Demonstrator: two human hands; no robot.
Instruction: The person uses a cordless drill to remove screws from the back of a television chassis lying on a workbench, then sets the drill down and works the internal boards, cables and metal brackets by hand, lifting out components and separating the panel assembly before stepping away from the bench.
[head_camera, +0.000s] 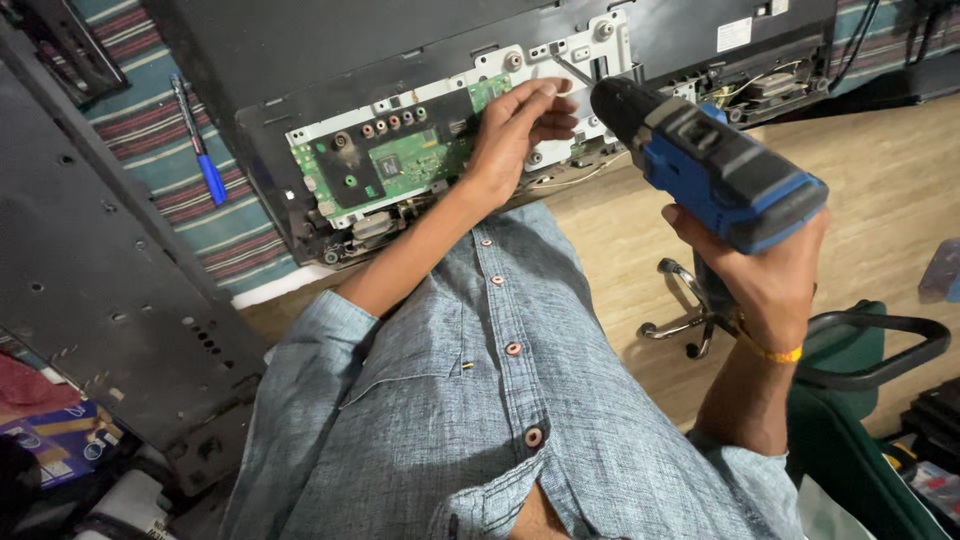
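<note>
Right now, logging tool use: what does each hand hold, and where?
Right hand grips the blue drill by its handle; left hand steadies the bit near its tip.

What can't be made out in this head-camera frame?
- The bit's tip and the screw it meets: too small, partly behind the left hand.
- The drill handle and trigger: covered by the right hand.
- The circuit board right end: behind the left hand.
- The chair: cut off by the right edge.
</note>
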